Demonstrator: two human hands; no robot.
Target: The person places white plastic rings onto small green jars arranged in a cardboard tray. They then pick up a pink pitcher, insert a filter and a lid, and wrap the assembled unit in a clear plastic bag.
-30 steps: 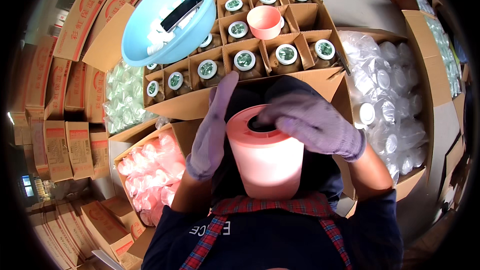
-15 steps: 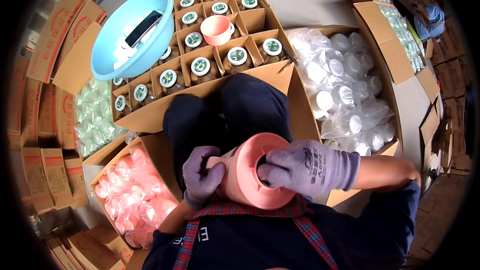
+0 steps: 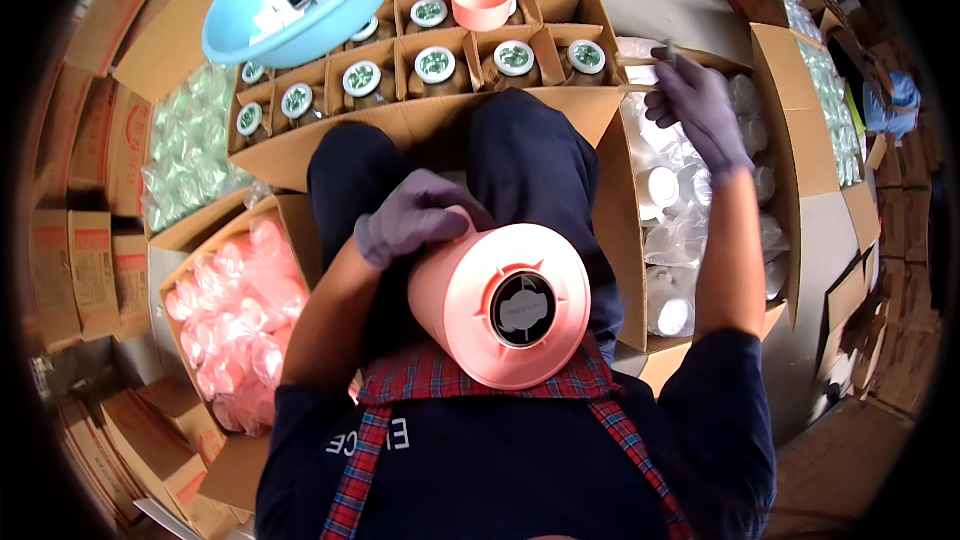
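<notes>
A pink plastic jug [image 3: 450,285] rests across my lap, its round base turned up toward me. In the base's middle is a dark round recess with a grey disc [image 3: 523,309] inside. My left hand [image 3: 420,218], in a purple-grey glove, is wrapped round the jug's handle [image 3: 466,223]. My right hand [image 3: 697,112], gloved alike, is raised over the right-hand carton near the corner of the divided carton. Its fingers are closed round a thin tool, whose exact kind I cannot make out.
Ahead stands a divided carton [image 3: 420,120] of bottles with green-and-white tops [image 3: 435,65], a pink cup [image 3: 482,2] and a blue basin [image 3: 300,28] on it. Bagged pink parts [image 3: 235,320] lie left; bagged clear-white parts [image 3: 690,215] lie right. A person [image 3: 893,105] is far right.
My right hand has left the jug's base and moved up and right to the carton corner, taking a thin tool there. The jug's base is now uncovered; my left hand still holds the jug.
</notes>
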